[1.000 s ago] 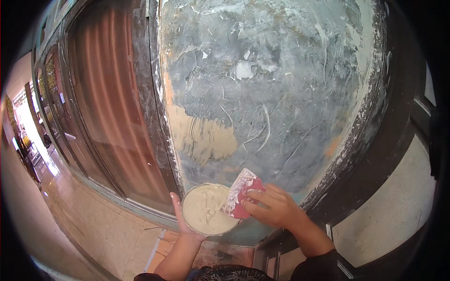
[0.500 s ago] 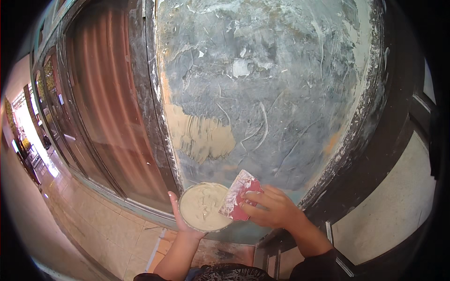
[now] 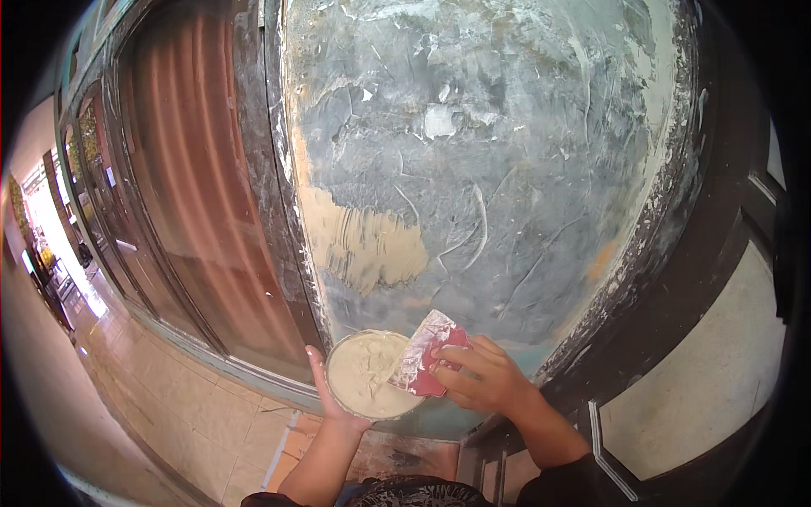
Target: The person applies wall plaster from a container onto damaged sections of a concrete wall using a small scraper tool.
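My left hand [image 3: 331, 404] holds a round container of cream-coloured putty [image 3: 359, 372] from below and the left, thumb up along its rim. In my right hand [image 3: 486, 376] is a red putty spreader [image 3: 428, 355], pinched between thumb and fingers, its broad blade smeared with white putty. The spreader's edge reaches over the right side of the container, at the putty's surface. Beyond both hands stands a grey, patchy wall [image 3: 524, 194]. A beige putty patch [image 3: 367, 245] with ridged streaks covers its lower left part.
Left of the wall is a dark-framed window [image 3: 186, 194] with a reddish-brown curtain behind the glass. A dark wooden frame with pale panels [image 3: 688, 372] stands at the right. Tiled floor [image 3: 186, 406] runs along the left, toward a bright opening.
The spreader has shifted slightly left, farther over the putty in the container. The view has moved a little; both hands keep their holds.
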A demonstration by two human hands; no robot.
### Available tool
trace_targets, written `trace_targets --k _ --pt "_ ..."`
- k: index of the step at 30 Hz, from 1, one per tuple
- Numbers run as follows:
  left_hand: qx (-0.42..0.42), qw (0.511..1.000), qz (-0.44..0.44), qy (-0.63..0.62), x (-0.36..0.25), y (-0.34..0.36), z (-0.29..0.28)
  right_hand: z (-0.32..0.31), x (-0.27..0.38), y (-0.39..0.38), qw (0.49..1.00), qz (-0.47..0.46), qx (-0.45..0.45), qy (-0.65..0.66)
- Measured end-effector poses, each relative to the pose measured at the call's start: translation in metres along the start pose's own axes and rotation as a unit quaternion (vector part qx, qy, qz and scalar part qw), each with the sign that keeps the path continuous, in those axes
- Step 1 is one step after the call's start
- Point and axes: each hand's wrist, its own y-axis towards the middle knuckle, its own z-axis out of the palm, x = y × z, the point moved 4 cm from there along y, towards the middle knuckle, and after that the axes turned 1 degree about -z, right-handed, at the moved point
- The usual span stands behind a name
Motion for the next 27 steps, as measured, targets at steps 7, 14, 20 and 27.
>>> trace_targets --k 7,14,20,27 --pt "-0.026 0.999 0.007 0.018 -0.001 0.002 -0.010 0.000 -0.004 -0.002 0.999 0.002 -0.043 -0.001" --pt "-0.044 0.999 0.017 0.012 -0.006 0.004 -0.020 -0.003 -0.012 -0.001 0.998 0.032 -0.050 -0.016" --pt "0.034 0.999 -0.013 0.015 -0.004 0.001 -0.011 0.001 -0.023 -0.006 0.994 0.055 -0.078 -0.048" --pt "0.052 0.998 -0.032 0.012 0.001 0.000 -0.007 0.009 -0.031 -0.015 0.992 0.082 -0.089 -0.047"
